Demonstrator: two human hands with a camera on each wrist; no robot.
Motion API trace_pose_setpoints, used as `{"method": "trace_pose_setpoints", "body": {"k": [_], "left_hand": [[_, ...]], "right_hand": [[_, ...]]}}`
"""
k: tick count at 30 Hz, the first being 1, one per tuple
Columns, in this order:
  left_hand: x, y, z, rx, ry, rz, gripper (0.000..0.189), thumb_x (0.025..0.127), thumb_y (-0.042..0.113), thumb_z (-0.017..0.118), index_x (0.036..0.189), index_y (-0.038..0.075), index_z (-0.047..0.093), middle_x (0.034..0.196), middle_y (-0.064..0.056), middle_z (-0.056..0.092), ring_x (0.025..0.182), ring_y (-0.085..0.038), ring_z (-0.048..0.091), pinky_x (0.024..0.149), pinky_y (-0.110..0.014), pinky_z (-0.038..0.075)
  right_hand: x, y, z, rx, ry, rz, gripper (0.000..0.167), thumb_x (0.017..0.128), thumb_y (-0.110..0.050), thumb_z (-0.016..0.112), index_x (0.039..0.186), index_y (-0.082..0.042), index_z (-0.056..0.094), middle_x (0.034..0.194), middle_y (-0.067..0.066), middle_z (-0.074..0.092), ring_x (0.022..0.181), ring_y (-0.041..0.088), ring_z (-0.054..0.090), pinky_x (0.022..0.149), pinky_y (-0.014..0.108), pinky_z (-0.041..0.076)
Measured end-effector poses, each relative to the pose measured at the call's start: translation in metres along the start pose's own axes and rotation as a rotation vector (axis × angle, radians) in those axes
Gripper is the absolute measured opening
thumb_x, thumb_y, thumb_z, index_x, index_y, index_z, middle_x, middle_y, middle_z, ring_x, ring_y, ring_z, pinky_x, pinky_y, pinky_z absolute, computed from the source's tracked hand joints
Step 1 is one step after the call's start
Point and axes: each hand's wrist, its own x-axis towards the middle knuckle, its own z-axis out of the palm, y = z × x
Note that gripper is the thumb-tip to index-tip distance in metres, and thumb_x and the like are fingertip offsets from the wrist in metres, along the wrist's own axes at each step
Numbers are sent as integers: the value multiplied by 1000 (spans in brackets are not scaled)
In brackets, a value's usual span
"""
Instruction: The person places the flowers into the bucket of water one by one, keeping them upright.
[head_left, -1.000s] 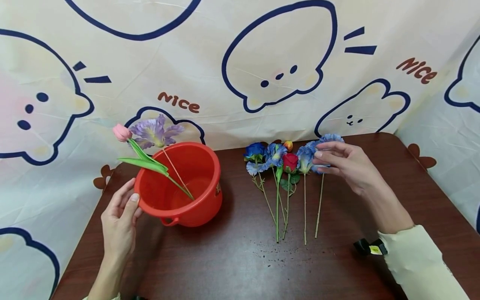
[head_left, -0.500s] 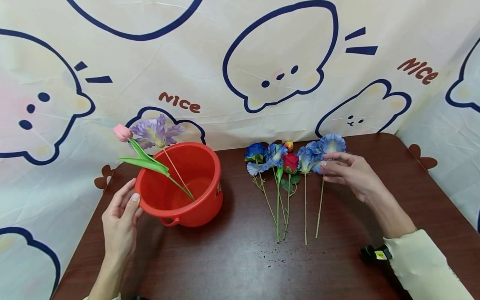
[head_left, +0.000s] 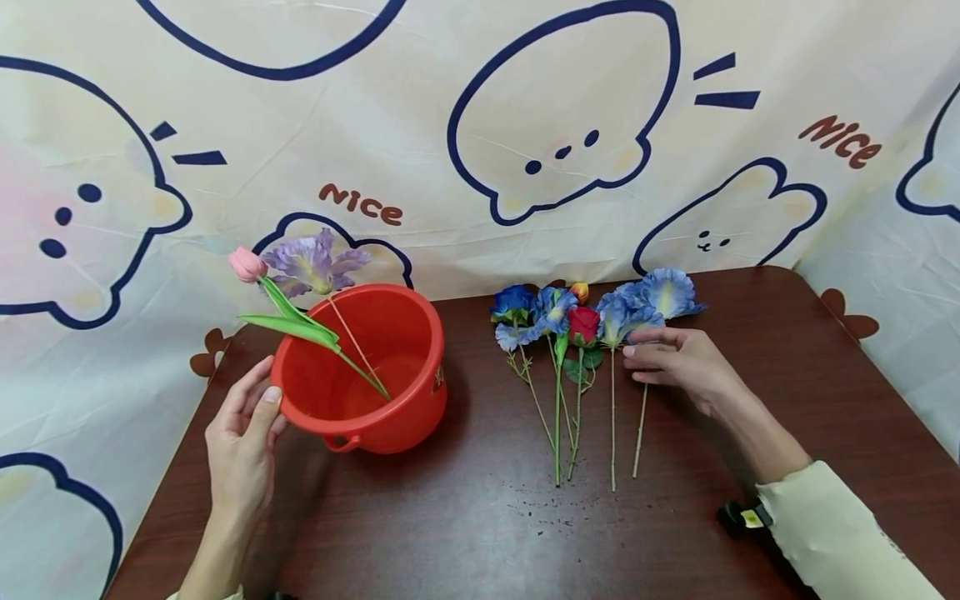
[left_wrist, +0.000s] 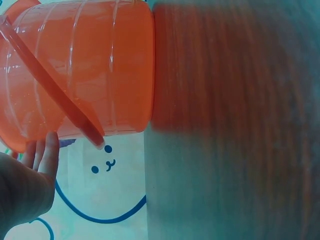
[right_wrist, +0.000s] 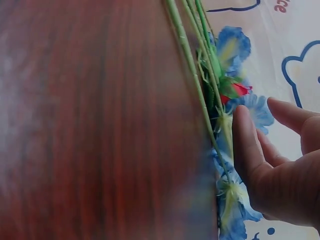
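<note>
At the left, a red bucket (head_left: 431, 375) stands on the table with its mouth leaning my way. My left hand (head_left: 242, 446) holds its rim, thumb on the near side and fingers around the outside. A pink tulip (head_left: 247, 265) and a purple flower (head_left: 311, 260) lean out over the bucket's far left rim. My right hand (head_left: 686, 367) hovers by the rightmost blue flower (head_left: 670, 293), across its upper stem. Thumb and fingers are apart there, with nothing pinched between them in the right wrist view. Beside it lies another blue flower (head_left: 613, 317).
Further left in the row lie a red rose (head_left: 582, 323), a dark blue rose (head_left: 513, 302), more blue flowers (head_left: 552, 310) and an orange bud (head_left: 579, 290). Dark crumbs (head_left: 543, 507) dot the brown table (head_left: 420, 533). A printed cloth (head_left: 420, 133) hangs behind.
My right hand has moved down and toward me, from the rightmost blue flower's head to its upper stem, uncovering the petals. The left hand stays on the bucket.
</note>
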Motion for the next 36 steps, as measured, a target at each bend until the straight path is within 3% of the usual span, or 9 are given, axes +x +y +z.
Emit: {"method": "trace_pose_setpoints", "body": {"k": [20, 36], "left_hand": [[-1, 0, 0, 4, 7, -17, 46, 108, 6, 62, 154, 8, 57, 137, -2, 72, 116, -8, 76, 87, -22, 63], [1, -1, -1, -45, -4, 4, 45, 108, 2, 60, 153, 7, 58, 136, -6, 71, 115, -10, 77, 86, -23, 64]], "right_hand": [[11, 10, 19, -122, -9, 104, 61, 100, -16, 77, 146, 14, 51, 108, 5, 81, 92, 9, 80, 83, 33, 69], [8, 5, 25, -118, 7, 87, 56, 100, -10, 74, 146, 14, 52, 108, 9, 83, 90, 11, 81, 82, 32, 69]]}}
